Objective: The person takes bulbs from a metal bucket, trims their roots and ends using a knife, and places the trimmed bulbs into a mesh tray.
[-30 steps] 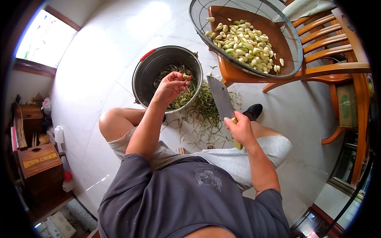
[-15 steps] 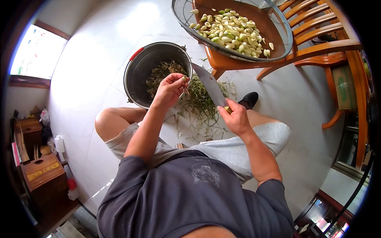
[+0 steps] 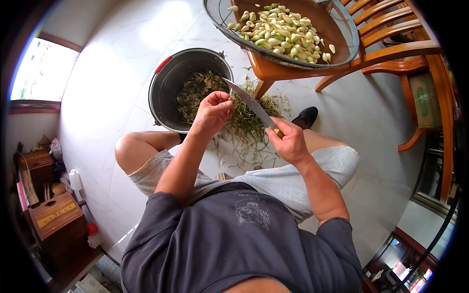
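Knife (image 3: 251,104) turned more edge-on, right hand (image 3: 291,144) wrapped round handle (image 3: 279,133), left hand (image 3: 213,114) pinching a mostly hidden piece (image 3: 231,99)

Your view was bright, with daylight coming from the blown-out window (image 3: 43,71) at the upper left and washing out the pale floor (image 3: 168,24) in a broad glare. Your lens bowed straight lines and left black, curved borders at both sides. Near the bucket (image 3: 161,93), you had mostly sharp detail and soft shadows.
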`<state>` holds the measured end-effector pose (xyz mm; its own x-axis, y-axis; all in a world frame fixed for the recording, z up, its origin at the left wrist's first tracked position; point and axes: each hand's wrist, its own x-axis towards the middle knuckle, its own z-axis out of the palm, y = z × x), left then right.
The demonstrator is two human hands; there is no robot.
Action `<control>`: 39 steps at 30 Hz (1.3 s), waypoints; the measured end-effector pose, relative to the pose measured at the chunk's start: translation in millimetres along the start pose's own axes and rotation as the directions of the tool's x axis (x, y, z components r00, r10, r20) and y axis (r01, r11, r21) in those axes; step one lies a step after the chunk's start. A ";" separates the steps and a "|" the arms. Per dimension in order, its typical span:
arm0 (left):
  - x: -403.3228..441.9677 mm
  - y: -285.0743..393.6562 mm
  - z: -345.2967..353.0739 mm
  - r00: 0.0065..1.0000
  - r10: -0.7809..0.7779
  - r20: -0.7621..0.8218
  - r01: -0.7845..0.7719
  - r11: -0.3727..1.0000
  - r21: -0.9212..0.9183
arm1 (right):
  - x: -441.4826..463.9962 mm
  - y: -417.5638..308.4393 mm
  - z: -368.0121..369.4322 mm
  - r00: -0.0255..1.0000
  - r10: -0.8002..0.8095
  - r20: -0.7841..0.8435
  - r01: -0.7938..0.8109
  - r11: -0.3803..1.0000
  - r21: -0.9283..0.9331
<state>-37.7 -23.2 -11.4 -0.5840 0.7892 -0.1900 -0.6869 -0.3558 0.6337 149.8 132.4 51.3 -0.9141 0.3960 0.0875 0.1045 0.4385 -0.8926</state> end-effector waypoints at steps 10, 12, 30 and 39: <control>-2.6 -4.5 8.1 0.998 0.046 -0.045 -0.043 0.997 0.068 | 1.6 4.2 1.1 0.975 -0.221 0.000 0.216 0.951 -0.220; -5.3 -6.0 12.9 0.997 0.066 -0.049 -0.061 0.994 0.092 | 1.8 4.5 1.0 0.961 -0.278 0.010 0.267 0.912 -0.312; -9.3 -11.9 6.8 0.988 0.130 -0.088 -0.121 0.987 0.102 | -1.8 6.4 1.6 0.934 -0.349 0.072 0.341 0.816 -0.466; -11.5 5.9 19.8 0.983 0.142 0.113 -0.150 0.986 0.066 | -6.1 43.2 -0.6 0.998 0.034 -0.053 -0.050 0.939 -0.341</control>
<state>-26.5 -24.5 9.4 -0.6228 0.7823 -0.0118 -0.5612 -0.4362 0.7034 160.1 149.4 12.5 -0.8880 0.4529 0.0800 0.2777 0.6666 -0.6917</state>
